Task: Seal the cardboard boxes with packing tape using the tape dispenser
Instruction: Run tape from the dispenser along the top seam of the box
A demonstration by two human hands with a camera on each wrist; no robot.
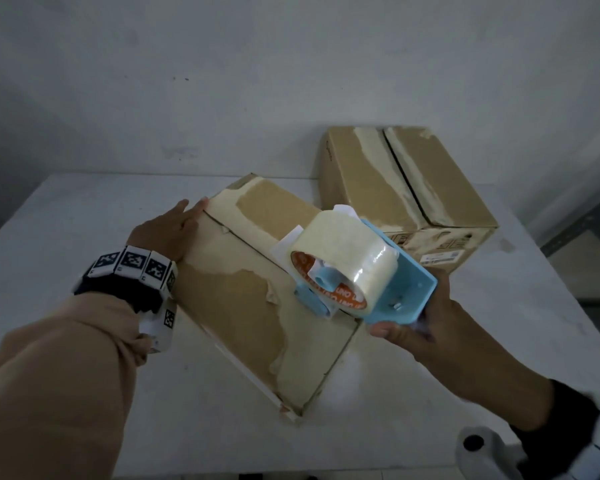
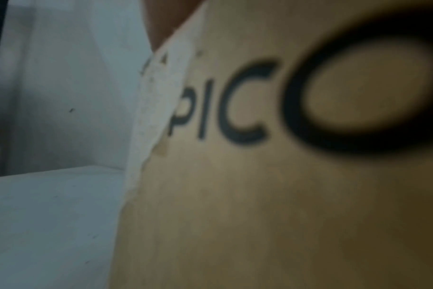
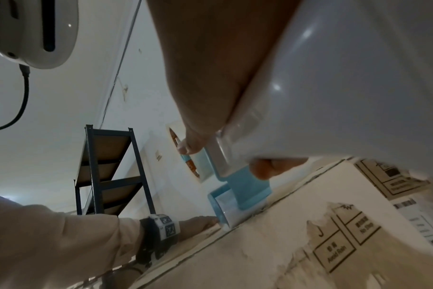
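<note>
**Taping the near box: dispenser on the seam, no fresh tape showing yet**

Right hand (image 1: 413,332) is gripping the handle of the blue tape dispenser (image 1: 378,282), fingers wrapped round it; the clear tape roll (image 1: 343,251) is riding on top, and the dispenser's front end is sitting on the near box (image 1: 243,289) at its centre seam, roughly mid-length; the right wrist view is showing the roller touching the cardboard right at the seam line.

Left hand (image 1: 172,230) is lying flat with fingers straight, pressing the far-left corner of that box and holding nothing; the left wrist view is only giving a blurred box side with printed letters.

Progress, as I'm reading it: the near box's flaps are lying closed, but I'm not making out a fresh strip along the seam; only torn patches and old pale residue are showing, so this seam is looking barely started or in mid-pass. The second box (image 1: 406,188) is sitting behind on the white table (image 1: 66,220), well apart from both hands, its seam still showing as a dark open line; it's looking untaped, so that one is still waiting.
</note>
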